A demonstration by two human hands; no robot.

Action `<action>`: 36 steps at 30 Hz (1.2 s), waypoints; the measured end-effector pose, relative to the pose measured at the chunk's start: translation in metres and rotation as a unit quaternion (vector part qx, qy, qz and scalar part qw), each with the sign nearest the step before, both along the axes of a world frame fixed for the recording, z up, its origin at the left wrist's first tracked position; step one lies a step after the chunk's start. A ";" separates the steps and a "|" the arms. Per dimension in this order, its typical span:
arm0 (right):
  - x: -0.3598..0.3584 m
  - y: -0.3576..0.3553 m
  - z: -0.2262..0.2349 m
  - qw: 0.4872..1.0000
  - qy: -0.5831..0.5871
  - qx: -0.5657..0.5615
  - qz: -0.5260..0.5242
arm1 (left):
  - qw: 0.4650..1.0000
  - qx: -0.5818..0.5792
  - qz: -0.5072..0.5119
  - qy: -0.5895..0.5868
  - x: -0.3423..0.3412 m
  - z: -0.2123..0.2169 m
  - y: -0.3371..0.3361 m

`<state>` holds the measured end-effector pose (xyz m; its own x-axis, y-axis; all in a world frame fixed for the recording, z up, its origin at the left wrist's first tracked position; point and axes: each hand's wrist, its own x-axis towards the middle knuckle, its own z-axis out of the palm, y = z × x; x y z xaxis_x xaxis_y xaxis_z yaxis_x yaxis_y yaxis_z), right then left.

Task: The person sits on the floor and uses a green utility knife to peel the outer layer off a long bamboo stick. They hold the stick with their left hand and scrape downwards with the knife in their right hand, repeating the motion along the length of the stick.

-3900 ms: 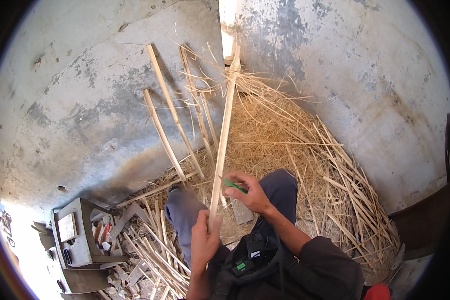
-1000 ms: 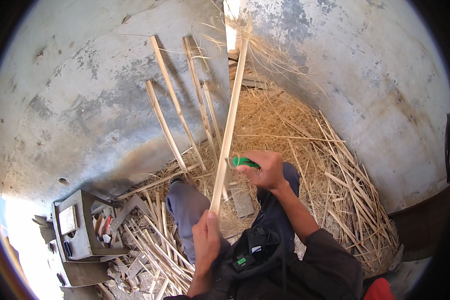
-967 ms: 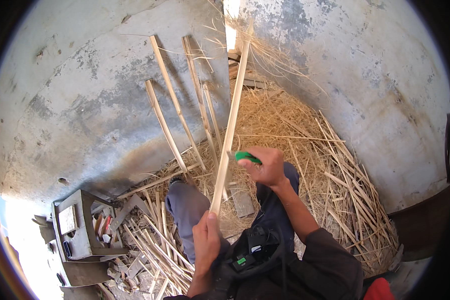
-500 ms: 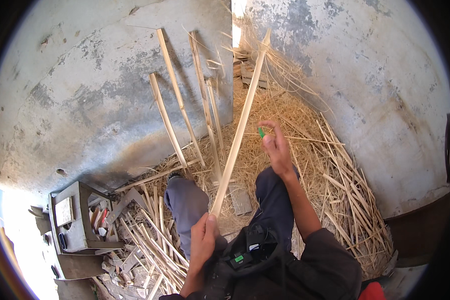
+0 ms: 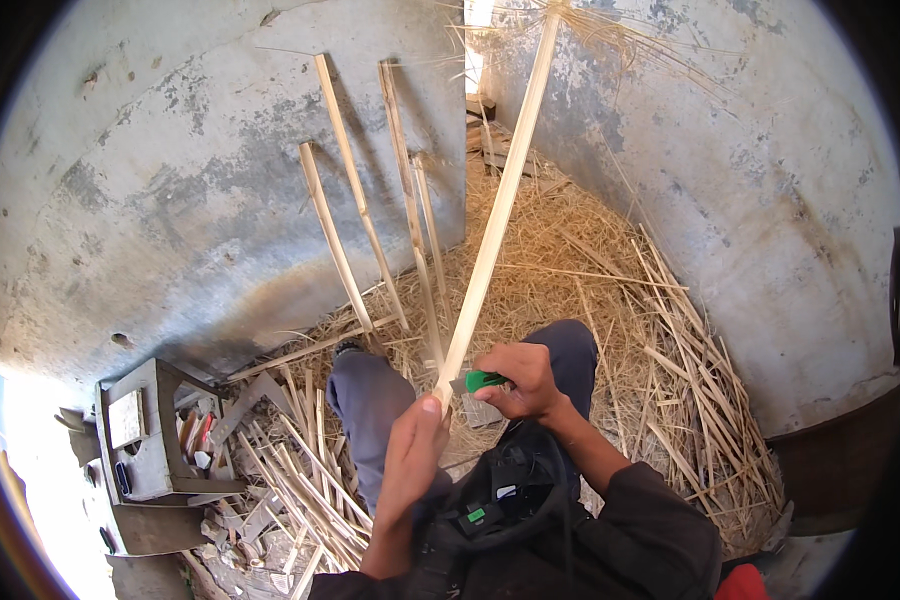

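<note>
From over here, the left hand (image 5: 416,440) has a snug grip on a pale strip's (image 5: 505,205) near end, the strip slanting away rightward, right hand (image 5: 525,382) clutching a green-handled knife (image 5: 483,381) beside that end.

Top: dark, near-black cloth, with the right sleeve (image 5: 662,510) loose and ending near the elbow; trousers (image 5: 370,405): plain blue-grey cloth; shoe (image 5: 348,347): dark, mostly hidden. Pouch (image 5: 532,465): black, open, soft-sided, worn at the front, with a dark cord, a small green patch (image 5: 476,515) and a small white patch (image 5: 507,491). Left hand (image 5: 416,438) and right hand (image 5: 520,379): both bare.
</note>
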<state>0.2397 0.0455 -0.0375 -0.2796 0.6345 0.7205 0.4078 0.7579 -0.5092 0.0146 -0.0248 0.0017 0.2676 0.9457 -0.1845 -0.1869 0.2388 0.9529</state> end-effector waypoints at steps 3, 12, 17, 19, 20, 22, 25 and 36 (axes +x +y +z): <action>0.000 -0.001 0.001 1.000 -0.016 0.014 -0.012 | 1.000 -0.024 0.005 -0.008 0.001 0.007 -0.001; 0.007 0.002 0.015 0.997 -0.031 0.038 -0.059 | 0.999 -0.010 0.012 0.045 0.002 0.007 -0.004; 0.011 0.013 0.011 0.995 0.006 0.068 -0.070 | 0.996 0.011 0.034 0.086 0.008 0.000 -0.008; 0.014 0.014 0.009 0.994 -0.008 0.068 -0.079 | 0.997 0.008 0.031 0.077 0.008 0.000 -0.007; 0.014 0.015 0.010 0.994 -0.023 0.069 -0.084 | 0.997 0.007 0.029 0.073 0.007 0.000 -0.006; 0.016 0.013 0.016 0.992 -0.051 0.069 -0.095 | 0.997 -0.020 0.021 0.070 -0.001 -0.006 -0.007; 0.019 0.009 0.017 0.989 -0.079 0.062 -0.107 | 0.997 -0.016 0.028 0.075 0.002 -0.007 -0.007; 0.074 0.058 0.016 0.959 0.115 -0.052 -0.252 | 0.992 0.003 -0.052 0.114 -0.011 -0.028 -0.038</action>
<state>0.3140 0.1034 -0.0219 0.2412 0.7187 0.6522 0.5770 0.4341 -0.6918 0.0041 -0.0628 -0.0263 0.3158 0.9164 -0.2459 0.0598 0.2394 0.9691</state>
